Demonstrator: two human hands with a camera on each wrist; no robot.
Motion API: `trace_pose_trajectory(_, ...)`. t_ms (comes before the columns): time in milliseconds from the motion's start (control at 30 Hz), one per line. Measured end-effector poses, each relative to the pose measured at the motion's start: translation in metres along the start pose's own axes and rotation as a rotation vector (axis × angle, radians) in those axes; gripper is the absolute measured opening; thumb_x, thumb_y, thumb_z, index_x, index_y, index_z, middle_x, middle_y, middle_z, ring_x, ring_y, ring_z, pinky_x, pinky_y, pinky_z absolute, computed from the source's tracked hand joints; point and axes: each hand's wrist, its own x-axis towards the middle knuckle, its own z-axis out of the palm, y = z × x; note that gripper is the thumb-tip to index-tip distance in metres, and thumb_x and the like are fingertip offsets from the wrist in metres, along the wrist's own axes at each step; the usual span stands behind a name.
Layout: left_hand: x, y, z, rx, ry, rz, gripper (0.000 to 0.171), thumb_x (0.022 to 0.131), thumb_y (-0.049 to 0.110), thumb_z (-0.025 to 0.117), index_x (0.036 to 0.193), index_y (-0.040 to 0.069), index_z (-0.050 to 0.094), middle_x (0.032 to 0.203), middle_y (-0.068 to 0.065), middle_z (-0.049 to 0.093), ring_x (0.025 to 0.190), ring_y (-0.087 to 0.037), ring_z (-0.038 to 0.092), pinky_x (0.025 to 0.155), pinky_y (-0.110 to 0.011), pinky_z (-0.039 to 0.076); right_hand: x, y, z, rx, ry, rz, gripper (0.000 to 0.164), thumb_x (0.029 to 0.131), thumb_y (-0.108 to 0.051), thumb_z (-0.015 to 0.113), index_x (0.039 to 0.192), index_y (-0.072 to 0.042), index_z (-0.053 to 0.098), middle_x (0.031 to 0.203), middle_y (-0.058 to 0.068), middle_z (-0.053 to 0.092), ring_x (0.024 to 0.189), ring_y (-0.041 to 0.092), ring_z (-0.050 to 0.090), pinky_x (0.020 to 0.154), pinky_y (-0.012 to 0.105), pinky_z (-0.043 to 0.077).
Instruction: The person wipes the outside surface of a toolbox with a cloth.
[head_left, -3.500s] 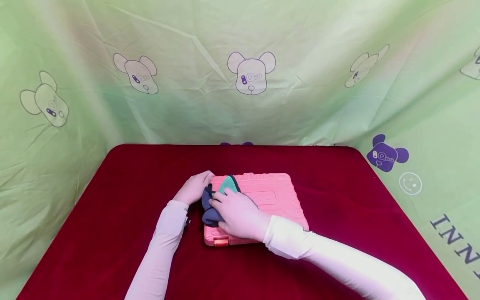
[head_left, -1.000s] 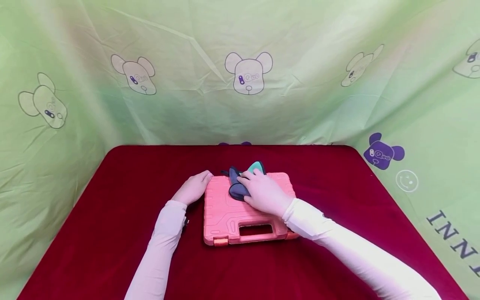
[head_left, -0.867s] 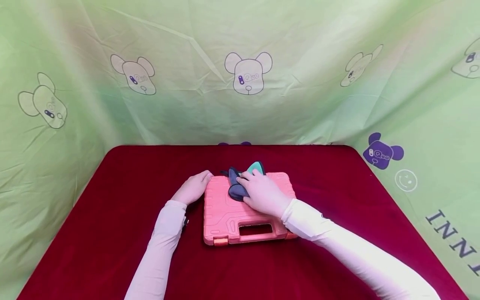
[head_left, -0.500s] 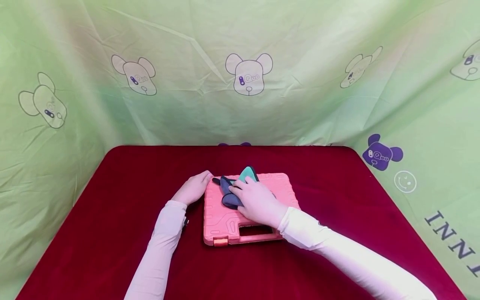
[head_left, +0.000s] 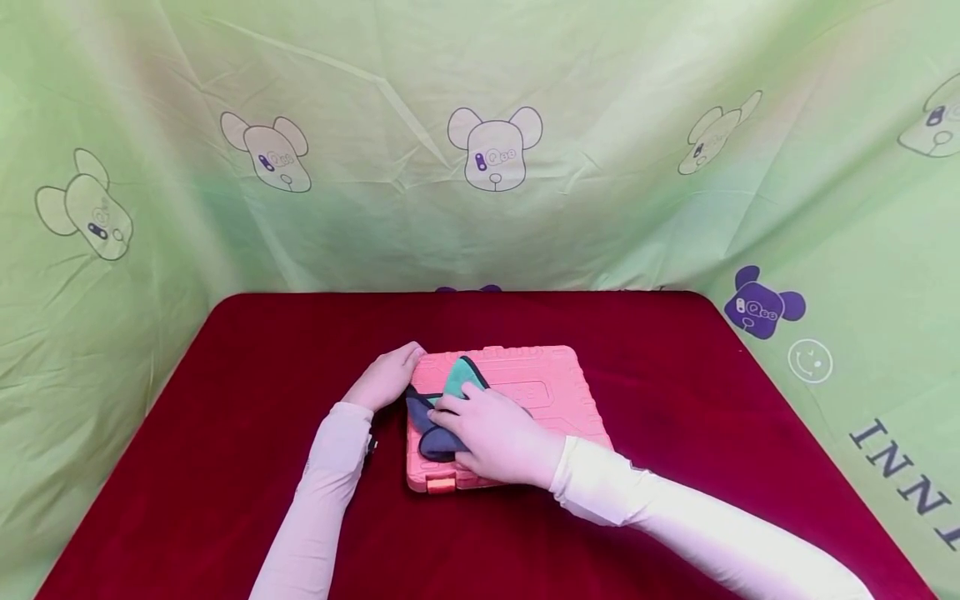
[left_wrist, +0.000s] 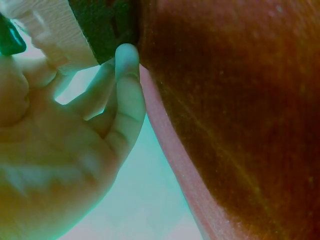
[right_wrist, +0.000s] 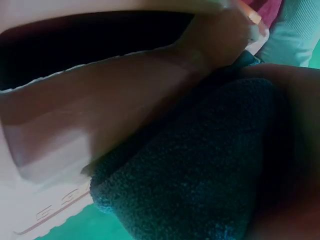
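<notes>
A pink plastic carrying case (head_left: 558,387) lies flat on the table, its handle side facing me. My right hand (head_left: 498,437) holds a folded cloth (head_left: 441,444), dark blue-grey and green with black edging, against the left part of the lid. The hand and cloth cover the handle opening in the head view, but the opening shows in the right wrist view beside the fuzzy cloth (right_wrist: 190,165). At the case's far left corner my left hand (head_left: 386,377) grips the edge. The left wrist view has a fingertip against the side of the case (left_wrist: 60,35).
A dark red cloth covers the table (head_left: 285,333). Green fabric (head_left: 360,225) with printed bear heads hangs behind it and along both sides. An orange latch (head_left: 440,484) sits on the case's near left edge.
My right hand has slid the cloth from the far middle of the lid toward the near left, covering the handle. The left hand and the case have stayed in place.
</notes>
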Motion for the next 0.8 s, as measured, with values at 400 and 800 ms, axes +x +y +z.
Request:
trace_pose_trajectory(400, -0.004, 0.005, 0.002, -0.029, -0.009, -0.012, 0.031, 0.106, 0.032, 0.034, 0.109, 0.013, 0.059, 0.104, -0.011, 0.066, 0.093, -0.025, 0.057, 0.086, -0.042, 0.049, -0.006, -0.006, 0.001, -0.006, 0.0, -0.015, 0.057, 0.081, -0.034, 0.069, 0.134, -0.015, 0.059, 0.13, 0.001, 0.061, 0.112, 0.023, 0.051, 0.083, 0.037, 0.057)
trace_pose_trajectory(800, -0.005, 0.004, 0.0, -0.026, -0.003, -0.022, 0.031, 0.106, 0.032, 0.034, 0.108, 0.013, 0.058, 0.1, -0.01, 0.064, 0.091, -0.025, 0.055, 0.084, -0.041, 0.048, -0.011, 0.002, 0.005, 0.019, 0.009, -0.019, 0.059, 0.08, -0.03, 0.07, 0.135, -0.014, 0.058, 0.132, 0.003, 0.059, 0.111, 0.027, 0.05, 0.093, 0.04, 0.054)
